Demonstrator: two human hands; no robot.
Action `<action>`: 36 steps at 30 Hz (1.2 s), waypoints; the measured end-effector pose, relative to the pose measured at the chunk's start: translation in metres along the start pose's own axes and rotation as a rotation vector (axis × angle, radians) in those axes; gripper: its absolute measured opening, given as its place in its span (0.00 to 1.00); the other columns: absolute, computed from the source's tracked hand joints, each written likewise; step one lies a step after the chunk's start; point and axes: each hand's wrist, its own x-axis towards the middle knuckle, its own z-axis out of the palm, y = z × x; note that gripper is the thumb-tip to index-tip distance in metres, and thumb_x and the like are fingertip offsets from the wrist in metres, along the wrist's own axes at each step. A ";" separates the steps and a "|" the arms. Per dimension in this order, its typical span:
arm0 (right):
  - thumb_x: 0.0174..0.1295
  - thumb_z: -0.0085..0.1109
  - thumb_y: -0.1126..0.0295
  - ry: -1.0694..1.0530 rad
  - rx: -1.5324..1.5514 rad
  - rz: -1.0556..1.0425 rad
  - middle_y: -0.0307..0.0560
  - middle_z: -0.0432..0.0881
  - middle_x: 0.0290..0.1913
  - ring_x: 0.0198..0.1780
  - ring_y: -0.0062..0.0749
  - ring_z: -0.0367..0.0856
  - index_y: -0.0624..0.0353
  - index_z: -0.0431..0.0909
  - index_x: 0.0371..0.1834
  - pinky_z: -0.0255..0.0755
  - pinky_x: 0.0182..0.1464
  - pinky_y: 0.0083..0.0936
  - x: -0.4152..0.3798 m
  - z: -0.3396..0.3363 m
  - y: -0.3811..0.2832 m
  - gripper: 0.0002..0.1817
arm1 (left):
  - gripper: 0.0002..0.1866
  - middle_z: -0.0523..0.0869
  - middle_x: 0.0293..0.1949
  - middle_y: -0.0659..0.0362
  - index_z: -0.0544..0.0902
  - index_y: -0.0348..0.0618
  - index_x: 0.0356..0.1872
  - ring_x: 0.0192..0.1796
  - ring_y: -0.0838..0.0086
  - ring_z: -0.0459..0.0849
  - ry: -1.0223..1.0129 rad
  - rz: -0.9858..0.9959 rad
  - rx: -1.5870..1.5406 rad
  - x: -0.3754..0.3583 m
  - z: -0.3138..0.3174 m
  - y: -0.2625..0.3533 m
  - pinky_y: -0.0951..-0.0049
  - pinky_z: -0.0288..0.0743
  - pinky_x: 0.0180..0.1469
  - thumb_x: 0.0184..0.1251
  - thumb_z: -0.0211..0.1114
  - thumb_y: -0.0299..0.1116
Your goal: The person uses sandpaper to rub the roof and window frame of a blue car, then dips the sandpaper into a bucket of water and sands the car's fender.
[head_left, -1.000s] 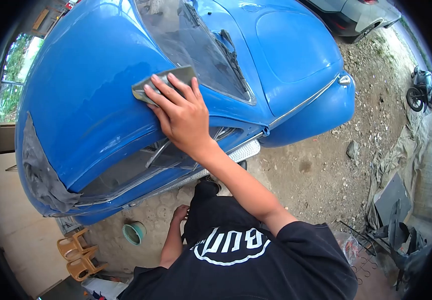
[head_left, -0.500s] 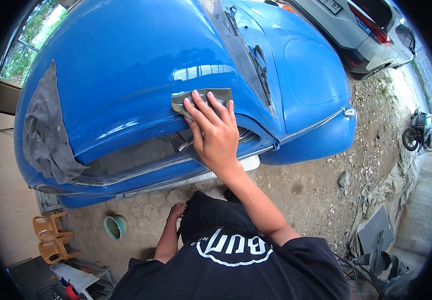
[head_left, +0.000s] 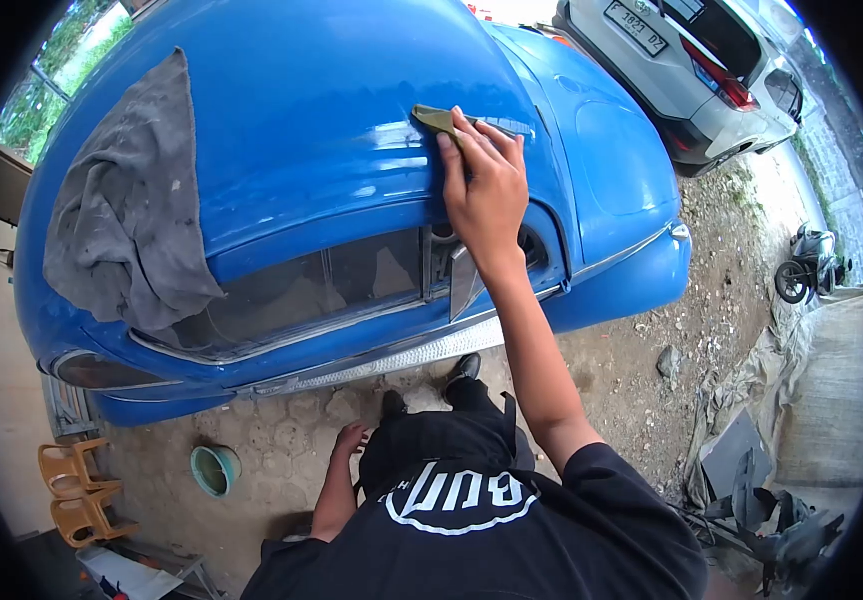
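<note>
A blue car stands in front of me, its roof shiny with reflections. On the roof near the windshield edge, my right hand holds a thin olive-grey sheet between thumb and fingers, and one end of it curls up. My left hand hangs low beside my body, away from the car, its fingers slightly apart with nothing in them. A crumpled grey cloth lies over the rear part of the roof and hangs down to the side window.
A white car stands at the upper right, with a motorcycle farther right. A green bucket and brown plastic chairs are at the lower left. Crumpled sheeting lies at the right.
My right hand has moved up and to the right over the roof with the sheet, whose end now curls up. The view has shifted, and more of the side window shows.
</note>
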 end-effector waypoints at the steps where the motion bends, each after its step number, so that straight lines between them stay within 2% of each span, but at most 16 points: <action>1: 0.71 0.62 0.62 0.018 -0.038 -0.005 0.42 0.87 0.61 0.65 0.49 0.80 0.50 0.89 0.56 0.62 0.75 0.55 0.002 0.006 -0.018 0.14 | 0.22 0.88 0.48 0.55 0.82 0.48 0.59 0.41 0.65 0.88 0.002 -0.010 -0.018 0.005 -0.007 -0.014 0.57 0.80 0.43 0.71 0.62 0.48; 5: 0.72 0.62 0.60 -0.080 0.114 -0.112 0.40 0.85 0.64 0.69 0.46 0.78 0.46 0.86 0.61 0.61 0.77 0.54 -0.034 0.028 -0.091 0.17 | 0.22 0.87 0.49 0.55 0.81 0.48 0.60 0.43 0.65 0.88 -0.073 -0.083 0.086 -0.004 -0.028 -0.053 0.56 0.79 0.46 0.70 0.62 0.46; 7: 0.72 0.61 0.60 -0.089 -0.023 -0.119 0.38 0.85 0.64 0.69 0.44 0.78 0.45 0.85 0.62 0.59 0.77 0.56 -0.038 0.017 -0.080 0.17 | 0.21 0.88 0.48 0.54 0.81 0.48 0.59 0.44 0.65 0.87 -0.114 -0.134 0.176 -0.015 -0.038 -0.062 0.56 0.79 0.47 0.70 0.61 0.45; 9: 0.74 0.59 0.59 -0.053 -0.158 -0.055 0.36 0.85 0.65 0.69 0.42 0.79 0.43 0.86 0.62 0.57 0.77 0.60 -0.038 0.003 -0.047 0.17 | 0.21 0.88 0.48 0.54 0.81 0.49 0.59 0.44 0.65 0.88 -0.065 -0.097 0.065 -0.016 -0.051 -0.072 0.56 0.80 0.46 0.70 0.61 0.45; 10: 0.75 0.58 0.59 -0.033 -0.175 0.058 0.39 0.84 0.66 0.70 0.45 0.78 0.44 0.86 0.61 0.58 0.77 0.56 -0.034 -0.001 -0.025 0.16 | 0.20 0.88 0.48 0.54 0.81 0.49 0.59 0.43 0.64 0.88 -0.043 -0.078 0.003 -0.016 -0.052 -0.075 0.55 0.80 0.46 0.70 0.61 0.45; 12: 0.76 0.56 0.59 0.007 -0.099 0.108 0.44 0.83 0.66 0.71 0.49 0.77 0.47 0.86 0.61 0.60 0.77 0.51 -0.015 0.007 -0.013 0.16 | 0.21 0.87 0.49 0.53 0.81 0.50 0.59 0.47 0.62 0.87 -0.041 -0.045 -0.039 -0.002 -0.063 -0.081 0.54 0.80 0.48 0.69 0.63 0.45; 14: 0.76 0.56 0.60 0.021 0.013 0.044 0.47 0.83 0.66 0.71 0.52 0.76 0.49 0.86 0.61 0.62 0.76 0.48 0.003 0.029 -0.048 0.17 | 0.22 0.87 0.50 0.51 0.81 0.50 0.60 0.47 0.61 0.87 -0.058 -0.065 -0.025 0.000 -0.071 -0.100 0.54 0.81 0.49 0.69 0.64 0.45; 16: 0.73 0.60 0.62 -0.051 0.051 -0.086 0.43 0.84 0.65 0.71 0.49 0.76 0.47 0.86 0.62 0.62 0.77 0.49 -0.002 0.042 -0.090 0.17 | 0.21 0.87 0.51 0.51 0.81 0.50 0.60 0.46 0.60 0.87 -0.075 -0.096 0.025 0.004 -0.082 -0.099 0.54 0.81 0.48 0.69 0.63 0.45; 18: 0.75 0.59 0.62 -0.170 0.038 -0.097 0.40 0.84 0.66 0.73 0.46 0.75 0.45 0.86 0.63 0.61 0.77 0.51 -0.024 0.026 -0.106 0.17 | 0.21 0.87 0.50 0.52 0.81 0.51 0.60 0.43 0.61 0.88 -0.066 -0.107 0.038 0.006 -0.087 -0.090 0.53 0.81 0.47 0.70 0.63 0.45; 21: 0.76 0.58 0.60 -0.166 -0.063 -0.022 0.37 0.84 0.67 0.74 0.45 0.75 0.44 0.86 0.62 0.53 0.79 0.59 -0.027 0.006 -0.069 0.16 | 0.21 0.87 0.48 0.53 0.80 0.51 0.60 0.41 0.62 0.88 -0.056 -0.085 0.002 0.015 -0.089 -0.077 0.53 0.81 0.46 0.71 0.63 0.46; 24: 0.76 0.57 0.59 -0.067 -0.063 -0.012 0.42 0.83 0.66 0.72 0.51 0.75 0.45 0.86 0.62 0.60 0.77 0.51 0.007 0.029 -0.073 0.17 | 0.20 0.87 0.46 0.54 0.80 0.51 0.59 0.40 0.63 0.88 0.008 0.026 -0.051 0.021 -0.089 -0.048 0.54 0.81 0.45 0.71 0.64 0.47; 26: 0.73 0.60 0.61 -0.043 0.009 -0.103 0.45 0.84 0.65 0.71 0.53 0.76 0.49 0.86 0.61 0.64 0.74 0.53 0.012 0.049 -0.096 0.17 | 0.20 0.87 0.45 0.55 0.80 0.50 0.58 0.40 0.64 0.88 0.037 0.085 -0.094 0.014 -0.084 -0.037 0.55 0.81 0.44 0.71 0.64 0.47; 29: 0.71 0.62 0.62 -0.191 0.046 -0.166 0.40 0.83 0.67 0.71 0.48 0.76 0.42 0.85 0.63 0.64 0.75 0.54 -0.018 0.030 -0.114 0.18 | 0.20 0.87 0.45 0.55 0.80 0.50 0.56 0.40 0.64 0.88 -0.002 0.058 -0.044 0.015 -0.073 -0.025 0.57 0.82 0.43 0.71 0.64 0.48; 32: 0.72 0.62 0.61 -0.227 -0.068 -0.171 0.36 0.83 0.67 0.72 0.44 0.76 0.38 0.85 0.63 0.59 0.76 0.58 -0.024 0.010 -0.078 0.18 | 0.19 0.87 0.40 0.58 0.81 0.49 0.56 0.34 0.69 0.88 -0.014 0.014 -0.028 0.018 -0.067 -0.026 0.62 0.81 0.36 0.71 0.63 0.47; 33: 0.73 0.61 0.61 -0.202 -0.091 -0.124 0.36 0.83 0.67 0.72 0.45 0.76 0.39 0.85 0.63 0.57 0.77 0.60 -0.013 0.009 -0.069 0.17 | 0.19 0.87 0.40 0.58 0.81 0.49 0.57 0.34 0.69 0.88 -0.004 0.011 -0.042 0.015 -0.067 -0.028 0.62 0.81 0.36 0.71 0.63 0.47; 36: 0.73 0.60 0.61 -0.105 -0.074 -0.124 0.42 0.83 0.68 0.71 0.50 0.76 0.45 0.85 0.64 0.64 0.75 0.55 0.018 0.035 -0.083 0.18 | 0.21 0.88 0.42 0.57 0.80 0.49 0.58 0.35 0.68 0.88 0.004 0.013 -0.068 0.018 -0.063 -0.027 0.61 0.81 0.37 0.71 0.63 0.47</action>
